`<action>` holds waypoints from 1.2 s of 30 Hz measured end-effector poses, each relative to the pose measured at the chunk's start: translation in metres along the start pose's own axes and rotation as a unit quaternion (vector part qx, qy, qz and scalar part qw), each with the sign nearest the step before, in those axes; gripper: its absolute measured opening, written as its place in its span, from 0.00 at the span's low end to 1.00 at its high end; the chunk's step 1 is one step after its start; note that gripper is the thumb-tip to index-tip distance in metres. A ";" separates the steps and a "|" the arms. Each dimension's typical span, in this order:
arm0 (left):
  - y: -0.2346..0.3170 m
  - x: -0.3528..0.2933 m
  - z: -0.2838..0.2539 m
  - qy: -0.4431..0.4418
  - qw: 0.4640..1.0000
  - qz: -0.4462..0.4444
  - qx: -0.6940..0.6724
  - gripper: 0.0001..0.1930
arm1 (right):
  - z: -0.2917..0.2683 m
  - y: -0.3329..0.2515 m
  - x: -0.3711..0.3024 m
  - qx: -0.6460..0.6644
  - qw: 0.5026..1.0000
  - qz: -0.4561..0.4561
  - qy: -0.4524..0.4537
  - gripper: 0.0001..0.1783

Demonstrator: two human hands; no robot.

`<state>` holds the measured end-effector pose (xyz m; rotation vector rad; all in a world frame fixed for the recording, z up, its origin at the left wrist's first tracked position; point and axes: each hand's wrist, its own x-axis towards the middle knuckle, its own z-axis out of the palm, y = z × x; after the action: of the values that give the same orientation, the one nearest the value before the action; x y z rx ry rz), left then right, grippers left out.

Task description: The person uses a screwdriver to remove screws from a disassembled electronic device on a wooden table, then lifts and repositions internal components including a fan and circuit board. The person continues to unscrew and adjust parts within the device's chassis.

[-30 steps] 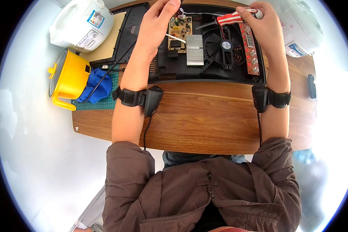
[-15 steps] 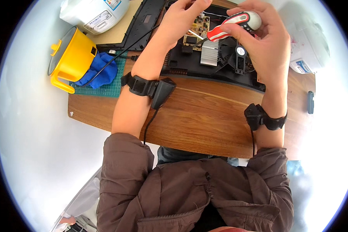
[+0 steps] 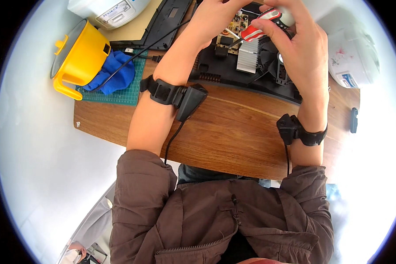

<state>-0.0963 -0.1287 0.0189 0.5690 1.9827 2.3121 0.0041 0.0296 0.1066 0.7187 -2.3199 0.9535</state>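
Right hand [image 3: 304, 50]: my fingers wrap the red-and-white screwdriver [image 3: 252, 33] by its handle.
Screwdriver: slanted over the open black housing [image 3: 228, 74], shaft near circuit board [image 3: 240, 20] and heatsink [image 3: 247, 60].
Left hand [image 3: 215, 20]: fingertips out of view; can't tell its hold.
Risk: if my grip slips, the tip could gouge the circuit board.

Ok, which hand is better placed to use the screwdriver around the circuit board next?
Probably the right: the right hand holds the red-and-white screwdriver, its shaft angled over the circuit board. The left hand is cut off by the upper edge, so its grip can't be told.
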 end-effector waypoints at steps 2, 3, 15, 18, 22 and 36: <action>0.001 0.000 0.001 -0.004 1.000 -0.003 -0.002 0.24 | 0.007 0.012 0.000 0.006 1.000 0.001 0.001 0.17; 0.001 0.000 0.002 -0.006 1.000 -0.006 -0.004 0.24 | 0.008 0.016 -0.001 -0.009 1.000 0.001 -0.001 0.17; -0.013 0.003 -0.009 -0.017 0.999 0.039 -0.013 0.23 | 0.005 -0.005 0.019 -0.147 0.983 -0.003 -0.113 0.20; 0.006 -0.009 0.005 0.009 0.997 0.018 -0.071 0.23 | 0.011 0.006 0.026 -0.102 0.993 -0.009 -0.063 0.18; 0.004 0.001 0.001 0.000 0.995 -0.048 -0.089 0.23 | 0.027 0.029 0.022 0.014 0.999 0.022 0.035 0.17; 0.000 0.003 -0.008 0.000 0.987 -0.049 -0.155 0.19 | 0.026 0.029 0.013 0.216 0.971 0.097 -0.034 0.15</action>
<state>-0.1015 -0.1359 0.0189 0.4366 1.5649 2.4867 -0.0303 0.0247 0.0857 0.7058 -2.2944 1.5776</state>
